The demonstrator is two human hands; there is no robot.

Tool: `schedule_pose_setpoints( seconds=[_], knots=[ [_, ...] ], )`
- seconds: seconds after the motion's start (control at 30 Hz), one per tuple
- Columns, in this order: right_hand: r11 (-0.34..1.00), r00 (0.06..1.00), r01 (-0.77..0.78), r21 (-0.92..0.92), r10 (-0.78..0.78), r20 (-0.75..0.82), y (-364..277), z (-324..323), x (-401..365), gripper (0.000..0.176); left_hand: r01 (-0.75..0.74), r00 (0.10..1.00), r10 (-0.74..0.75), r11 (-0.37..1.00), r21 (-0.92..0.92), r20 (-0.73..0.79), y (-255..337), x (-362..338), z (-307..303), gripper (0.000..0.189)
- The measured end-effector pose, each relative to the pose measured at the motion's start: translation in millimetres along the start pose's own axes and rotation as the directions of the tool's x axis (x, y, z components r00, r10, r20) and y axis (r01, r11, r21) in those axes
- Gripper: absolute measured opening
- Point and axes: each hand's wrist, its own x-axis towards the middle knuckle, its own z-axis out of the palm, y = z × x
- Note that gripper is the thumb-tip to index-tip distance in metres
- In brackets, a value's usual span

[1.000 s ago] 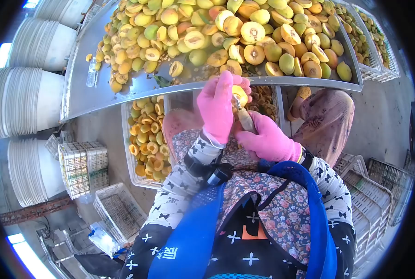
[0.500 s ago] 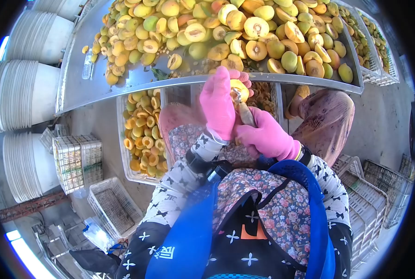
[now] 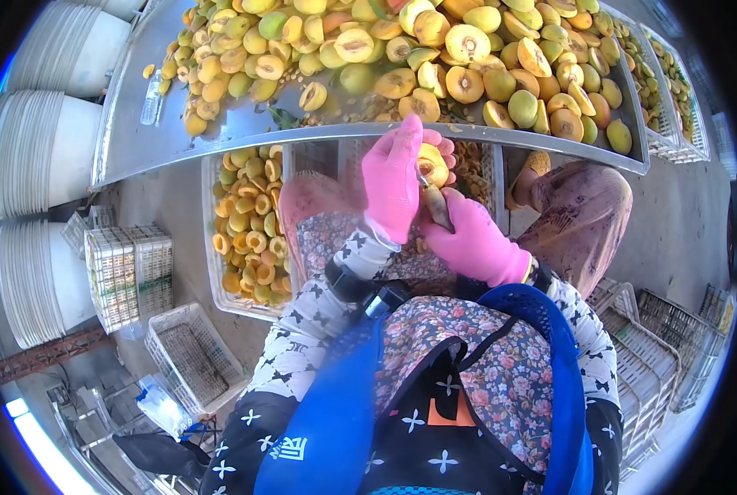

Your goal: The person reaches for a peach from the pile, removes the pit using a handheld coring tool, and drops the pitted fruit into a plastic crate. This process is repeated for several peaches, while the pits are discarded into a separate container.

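Left hand [image 3: 391, 183] is closed around a yellow fruit [image 3: 433, 167], partly covering it. Right hand [image 3: 474, 241] grips a tool [image 3: 437, 208] touching the fruit. Beyond both hands: loaded table [image 3: 178, 148]; left: crate [image 3: 210, 247].

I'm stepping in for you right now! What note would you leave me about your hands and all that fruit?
Left hand: closed around a yellow fruit.
Right hand: grips a small tool, tip at that fruit.
Done: halved fruit fill the crate below the metal table.
Left: the fruit pile on the table, whole and cut mixed.
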Motion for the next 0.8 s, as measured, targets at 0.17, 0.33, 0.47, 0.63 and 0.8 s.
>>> schedule_pose_setpoints(
  seconds=[0.17, 0.33, 0.47, 0.63, 0.8],
  knots=[
    [0.872, 0.932, -0.338, 0.353, 0.258, 0.254, -22.1, -12.1, -6.7, 0.015, 0.118, 0.991, -0.11, 0.989, -0.094, 0.078, 1.3, -2.4, -5.3, 0.043],
    [0.755, 0.884, -0.412, 0.51, 0.195, 0.425, -24.1, -19.8, -10.0, 0.012, -0.138, 0.982, 0.125, 0.987, 0.084, 0.142, -4.6, 5.5, -4.9, 0.045],
    [0.781, 0.886, -0.407, 0.474, 0.21, 0.414, -33.4, -24.2, -16.1, 0.013, 0.228, 0.966, -0.186, 0.939, -0.258, 0.177, -2.8, 8.8, -8.0, 0.039],
    [0.944, 0.937, -0.33, 0.028, 0.324, 0.135, -7.6, -21.4, -8.9, 0.013, -0.134, 0.991, 0.131, 0.987, -0.092, -0.038, -8.5, 12.6, -59.0, 0.03],
    [0.903, 0.953, -0.302, -0.306, 0.295, -0.069, 5.7, -34.2, -2.4, 0.019, -0.243, 0.631, 0.717, -0.18, 0.953, 0.296, 61.5, -20.6, -227.1, 0.026]
  ],
)
